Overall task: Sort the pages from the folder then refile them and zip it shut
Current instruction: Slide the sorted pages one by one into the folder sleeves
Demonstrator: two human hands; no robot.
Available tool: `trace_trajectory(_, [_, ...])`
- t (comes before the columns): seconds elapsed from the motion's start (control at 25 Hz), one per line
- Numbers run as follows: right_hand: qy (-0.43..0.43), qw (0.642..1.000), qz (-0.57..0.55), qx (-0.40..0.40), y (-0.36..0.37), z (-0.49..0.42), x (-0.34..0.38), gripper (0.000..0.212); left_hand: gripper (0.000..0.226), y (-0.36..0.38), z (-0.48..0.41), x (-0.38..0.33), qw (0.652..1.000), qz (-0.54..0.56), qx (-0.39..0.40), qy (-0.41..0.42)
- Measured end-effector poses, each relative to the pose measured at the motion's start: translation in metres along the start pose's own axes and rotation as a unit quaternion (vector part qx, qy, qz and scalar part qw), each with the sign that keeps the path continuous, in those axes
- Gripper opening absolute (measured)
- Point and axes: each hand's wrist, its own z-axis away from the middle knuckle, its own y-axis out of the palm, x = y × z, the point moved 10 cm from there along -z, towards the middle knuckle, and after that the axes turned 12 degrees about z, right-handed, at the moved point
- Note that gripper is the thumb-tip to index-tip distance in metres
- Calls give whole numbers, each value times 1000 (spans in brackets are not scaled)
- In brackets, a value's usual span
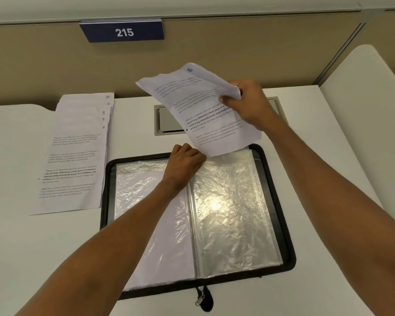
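The right hand (249, 103) is raised, thumb and fingers pinching the edge of a printed page (205, 115) marked 5, which hangs tilted in the air. Just below that hand, a black zip folder (281, 201) lies open on the white tabletop (32, 247), its clear sleeves (228, 201) showing. The left hand (184, 160) rests at the sleeves' far edge, fingers curled under; whether it grips a sleeve cannot be told. Left of that hand lies a fanned stack (75, 156) of pages, numbered 10 to 6. The zip pull (201, 297) lies at the folder's near edge.
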Motion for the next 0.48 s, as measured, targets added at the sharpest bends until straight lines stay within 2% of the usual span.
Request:
trace_trajectory(0.28, [44,996,-19,69,45,-16,-26,33,12,-4,-12,8,999,19,-11,-47])
trace_trajectory(0.4, [57,991,10,120,63,-15,-44,31,11,2,-18,11,996,37,0,-75])
trace_trajectory(0.48, [94,985,13,146,70,-8,-63,30,9,5,-20,14,995,43,0,-91])
